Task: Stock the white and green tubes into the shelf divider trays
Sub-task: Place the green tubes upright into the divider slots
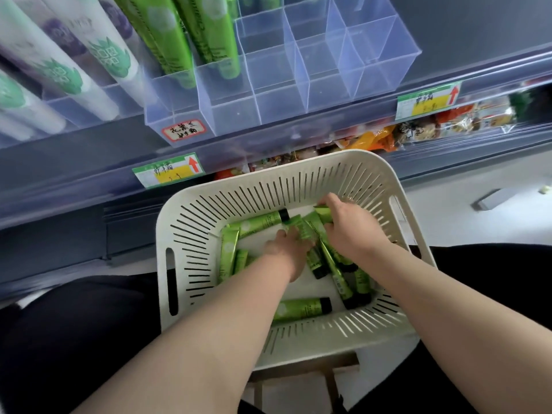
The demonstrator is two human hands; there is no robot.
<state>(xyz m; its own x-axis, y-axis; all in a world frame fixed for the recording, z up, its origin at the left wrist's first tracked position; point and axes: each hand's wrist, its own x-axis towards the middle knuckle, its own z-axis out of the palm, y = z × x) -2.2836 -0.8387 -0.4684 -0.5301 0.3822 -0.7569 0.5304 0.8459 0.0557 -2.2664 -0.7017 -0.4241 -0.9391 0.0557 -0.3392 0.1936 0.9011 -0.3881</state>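
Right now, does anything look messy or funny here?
Yes. The green tubes lie jumbled in the white basket, crossing at all angles, while the left hand and right hand reach among them. The clear divider tray seems to jut past the shelf edge.

The grey shelf [478, 34] bears clear divider trays [283, 106] side by side.

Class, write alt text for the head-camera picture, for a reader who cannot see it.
Two hands reach into a white basket of green tubes; the right hand grips some, the left hand touches others. Above, a clear divider tray holds two more, beside white tubes.
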